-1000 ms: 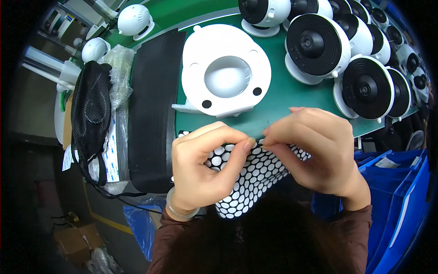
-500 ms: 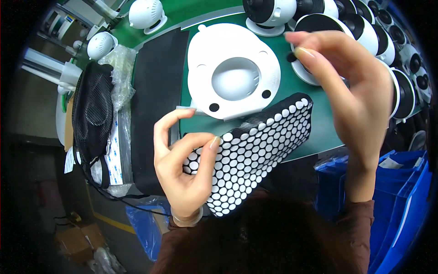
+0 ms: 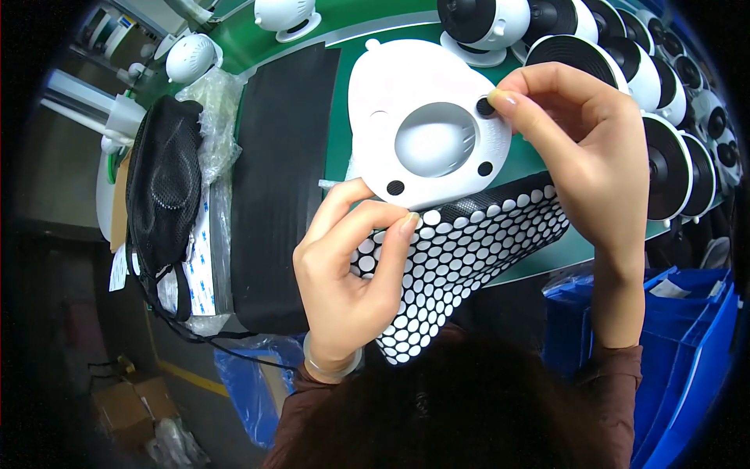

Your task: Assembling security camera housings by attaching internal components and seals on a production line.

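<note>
A white plastic housing [image 3: 379, 90] with a round hollow in its middle lies on the green table. Two small round black pads [image 3: 396, 187] sit on its near edge. At its right edge my right hand [image 3: 598, 148] pinches another round black pad [image 3: 485, 107] between thumb and finger, over the spot where a round recess was. My left hand [image 3: 344, 270] is closed on the upper edge of a flexible black sheet of pads [image 3: 476, 250], covered in rows of white dots. This sheet bends below the housing. One recess at the housing's upper left is bare.
Several white-and-black round devices [image 3: 574, 59] crowd the right and far side. White devices [image 3: 285, 16] stand at the far left. To the left lie a black flat sheet [image 3: 281, 187], bubble wrap [image 3: 219, 117] and a black mesh pouch [image 3: 168, 180]. A blue bin [image 3: 656, 344] stands lower right.
My right hand has brought its black pad down and left onto the housing's right edge. My left hand and the sheet have shifted right, and the view has moved slightly.
</note>
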{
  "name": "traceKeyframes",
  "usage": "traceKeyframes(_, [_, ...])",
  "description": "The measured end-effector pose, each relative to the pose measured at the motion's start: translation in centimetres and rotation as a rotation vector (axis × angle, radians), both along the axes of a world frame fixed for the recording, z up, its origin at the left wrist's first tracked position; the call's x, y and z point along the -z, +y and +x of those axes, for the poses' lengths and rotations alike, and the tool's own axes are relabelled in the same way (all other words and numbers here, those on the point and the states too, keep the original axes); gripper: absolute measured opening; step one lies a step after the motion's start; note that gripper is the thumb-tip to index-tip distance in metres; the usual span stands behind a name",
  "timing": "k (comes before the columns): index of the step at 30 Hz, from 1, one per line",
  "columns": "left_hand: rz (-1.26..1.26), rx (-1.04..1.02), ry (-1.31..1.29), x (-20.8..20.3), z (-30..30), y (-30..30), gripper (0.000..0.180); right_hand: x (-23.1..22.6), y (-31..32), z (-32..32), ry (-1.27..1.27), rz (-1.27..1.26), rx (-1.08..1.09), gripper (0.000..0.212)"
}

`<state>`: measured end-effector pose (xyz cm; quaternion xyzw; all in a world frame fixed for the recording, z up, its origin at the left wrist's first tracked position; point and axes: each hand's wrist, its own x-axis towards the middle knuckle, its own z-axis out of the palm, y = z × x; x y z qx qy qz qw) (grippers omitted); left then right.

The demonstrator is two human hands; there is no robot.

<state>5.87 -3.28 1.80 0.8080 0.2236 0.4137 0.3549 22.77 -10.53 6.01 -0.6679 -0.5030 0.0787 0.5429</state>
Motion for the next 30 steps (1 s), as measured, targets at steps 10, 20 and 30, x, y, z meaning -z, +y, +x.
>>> traceKeyframes(10, [0.03,0.019,0.005,-0.03,-0.16,0.16,0.004,-0.2,-0.27,0.45,-0.072,-0.095,0.019,0.014])
traceKeyframes(20, [-0.013,0.033,0.018,-0.09,-0.2,0.22,0.004,0.13,-0.34,0.28,-0.144,-0.06,0.058,0.013])
traceKeyframes(30, [0.053,-0.021,0.041,-0.41,-0.72,-0.18,0.005,-0.18,-0.32,-0.28,-0.152,-0.019,0.072,0.015])
